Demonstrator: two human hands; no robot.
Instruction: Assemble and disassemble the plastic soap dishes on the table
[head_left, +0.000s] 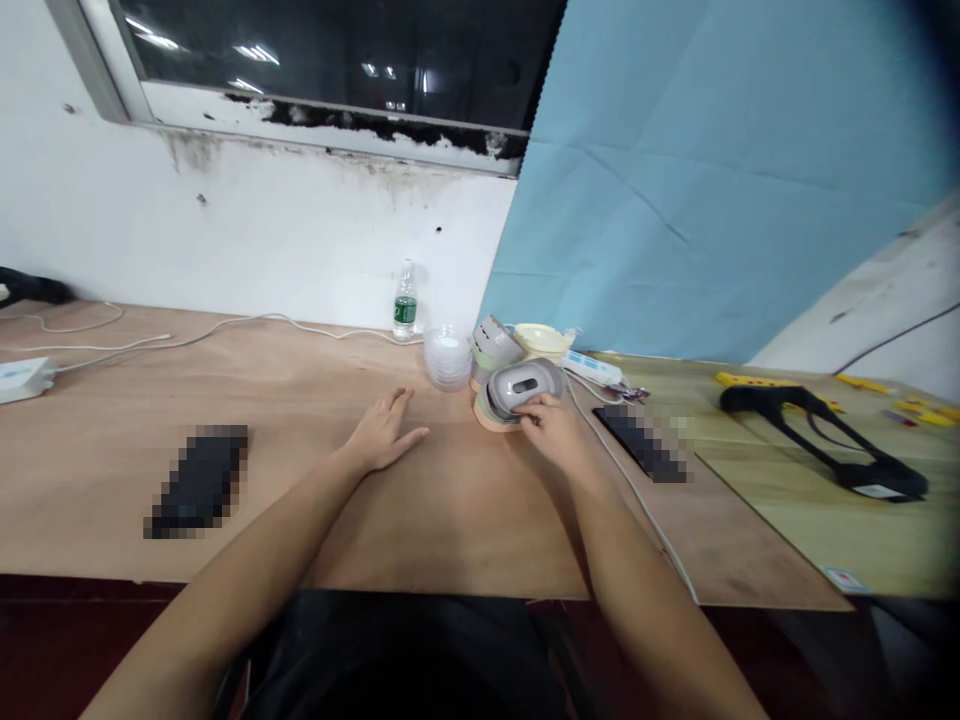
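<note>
My right hand (547, 425) pinches the near rim of a grey plastic bowl-like piece (517, 382) with a dark oval opening or mark in it. This piece tilts over a stack with green and peach rims (495, 420). Just behind it is another tilted stack of grey and green bowls (495, 345), with a cream bowl (541, 340) beside it. A stack of clear plastic bowls (448, 358) stands to the left. My left hand (382, 430) is open, lying on the table with thumb and fingers apart, holding nothing.
A clear water bottle (405, 305) stands against the wall. Dark blurred-out flat objects lie left (199, 480) and right (645, 443). A white power strip (592, 367) with a cable (637, 490) sits at the back right. A black strap-like frame (832, 440) lies far right.
</note>
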